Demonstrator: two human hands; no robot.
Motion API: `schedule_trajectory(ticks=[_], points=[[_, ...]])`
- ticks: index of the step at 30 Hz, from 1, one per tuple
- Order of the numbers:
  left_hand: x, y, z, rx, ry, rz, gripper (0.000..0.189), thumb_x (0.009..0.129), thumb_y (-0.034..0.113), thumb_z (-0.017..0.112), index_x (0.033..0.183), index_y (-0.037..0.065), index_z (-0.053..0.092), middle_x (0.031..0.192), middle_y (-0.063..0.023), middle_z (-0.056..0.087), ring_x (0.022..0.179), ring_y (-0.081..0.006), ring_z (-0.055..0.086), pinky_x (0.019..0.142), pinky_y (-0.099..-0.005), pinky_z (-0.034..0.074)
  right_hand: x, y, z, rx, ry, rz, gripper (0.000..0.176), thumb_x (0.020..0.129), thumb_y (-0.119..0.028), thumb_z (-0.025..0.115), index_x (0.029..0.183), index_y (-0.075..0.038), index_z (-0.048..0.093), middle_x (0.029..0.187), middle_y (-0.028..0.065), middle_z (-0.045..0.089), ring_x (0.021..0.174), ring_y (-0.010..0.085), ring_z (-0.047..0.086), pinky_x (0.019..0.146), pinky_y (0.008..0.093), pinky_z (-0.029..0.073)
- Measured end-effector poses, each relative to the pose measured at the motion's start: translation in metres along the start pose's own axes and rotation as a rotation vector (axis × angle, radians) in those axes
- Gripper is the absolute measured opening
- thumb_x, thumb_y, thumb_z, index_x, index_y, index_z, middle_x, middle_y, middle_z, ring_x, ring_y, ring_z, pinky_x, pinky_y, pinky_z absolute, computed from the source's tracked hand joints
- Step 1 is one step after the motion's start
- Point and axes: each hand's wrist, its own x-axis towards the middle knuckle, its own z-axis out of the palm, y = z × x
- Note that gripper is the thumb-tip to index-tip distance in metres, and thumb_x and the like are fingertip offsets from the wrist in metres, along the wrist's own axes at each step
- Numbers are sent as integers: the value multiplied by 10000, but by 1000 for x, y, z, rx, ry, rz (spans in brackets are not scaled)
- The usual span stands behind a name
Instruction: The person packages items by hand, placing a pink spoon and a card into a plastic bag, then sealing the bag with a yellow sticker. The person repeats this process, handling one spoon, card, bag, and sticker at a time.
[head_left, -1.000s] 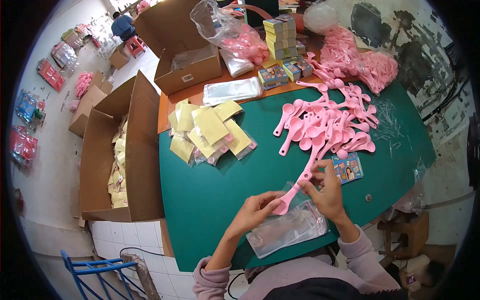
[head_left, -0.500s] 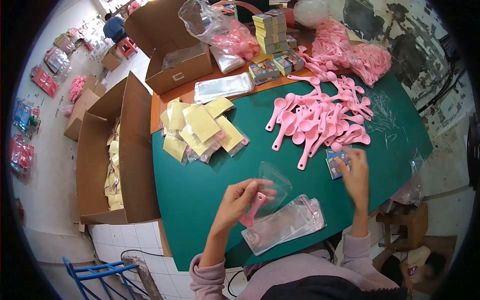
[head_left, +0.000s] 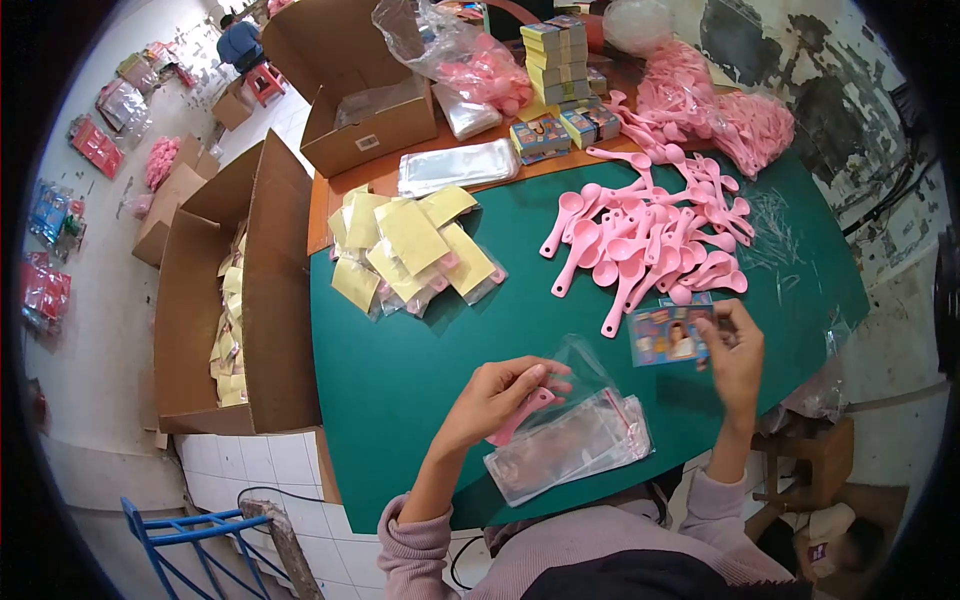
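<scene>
My left hand is closed around a pink spoon, its handle showing below the fingers, and a clear plastic bag sticks out past the fingertips. In my right hand is a printed card, pinched at its right edge and lifted off the table. Behind it a small blue stack of cards is partly hidden. A pile of pink spoons lies just beyond. Flat clear bags rest below my left hand.
Packed bags with yellow cards lie at the table's left. Cardboard boxes stand beside and behind it. Banded card stacks and bagged pink spoons sit at the back. A blue metal frame and a distant seated person are left.
My right hand has taken up a card from the small stack and turned it face toward me. My left hand has moved slightly right with the spoon and bag.
</scene>
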Motion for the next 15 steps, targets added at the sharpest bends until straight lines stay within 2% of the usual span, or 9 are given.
schedule_trajectory(ticks=[2, 3, 5, 6, 8, 9, 12, 13, 15], points=[[4, -1, 4, 0, -29, 23, 320, 948, 200, 416, 1053, -58, 576, 857, -104, 631, 808, -137, 602, 717, -255, 497, -16, -17, 20, 389, -101, -104, 78, 798, -30, 617, 839, -33, 551, 709, -3, 600, 600, 31, 545, 403, 178, 406], [4, 1, 5, 0, -29, 22, 320, 948, 200, 416, 1053, -58, 576, 857, -104, 631, 808, -137, 602, 717, -255, 497, -22, -23, 25, 389, -102, -103, 78, 798, -30, 617, 839, -33, 551, 709, -3, 600, 600, 31, 545, 403, 178, 406], [3, 7, 3, 174, 16, -2, 318, 944, 205, 430, 1032, -56, 591, 811, -53, 627, 754, -83, 562, 670, -221, 469, -27, -31, 33, 408, -276, -143, 93, 780, -16, 634, 840, -20, 563, 713, 26, 598, 603, 58, 560, 448, 198, 432], [2, 9, 1, 175, 24, -3, 318, 944, 205, 430, 1032, -56, 591, 811, -53, 627, 754, -83, 562, 670, -221, 469, -26, -31, 34, 411, -283, -145, 93, 780, -16, 634, 840, -20, 563, 713, 26, 598, 603, 58, 560, 448, 198, 432], [0, 10, 0, 217, 30, -6, 311, 938, 212, 446, 1022, -44, 602, 783, -19, 628, 717, -47, 513, 635, -206, 440, -23, -29, 32, 188, -414, -320, 94, 780, -19, 632, 845, -2, 567, 719, 50, 586, 591, 72, 555, 482, 208, 440], [1, 5, -1, 215, 33, -6, 311, 938, 212, 446, 1022, -44, 602, 783, -19, 628, 717, -47, 513, 635, -206, 440, -22, -30, 32, 157, -429, -313, 121, 772, -27, 635, 862, 13, 564, 708, 69, 563, 592, 101, 552, 517, 240, 442], [6, -9, 0, 213, 22, 39, 284, 922, 215, 464, 1002, 1, 633, 738, -54, 641, 643, -80, 556, 583, -242, 453, -19, -33, 30, 74, -547, -404, 156, 748, -45, 655, 845, 13, 548, 712, 90, 556, 586, 160, 543, 525, 273, 430], [6, -7, 1, 227, -45, 33, 286, 921, 214, 476, 1050, -4, 610, 749, -51, 641, 661, -63, 534, 595, -237, 452, -20, -32, 32, 72, -546, -402, 156, 748, -45, 655, 845, 13, 548, 712, 90, 556, 586, 160, 543, 525, 273, 430], [5, -1, 4, 241, -107, 27, 301, 919, 213, 489, 1098, -8, 587, 759, -48, 642, 680, -46, 513, 606, -233, 451, -22, -32, 43, 87, -698, -354, 202, 723, -79, 675, 824, 9, 525, 736, 118, 548, 582, 223, 523, 539, 309, 422]])
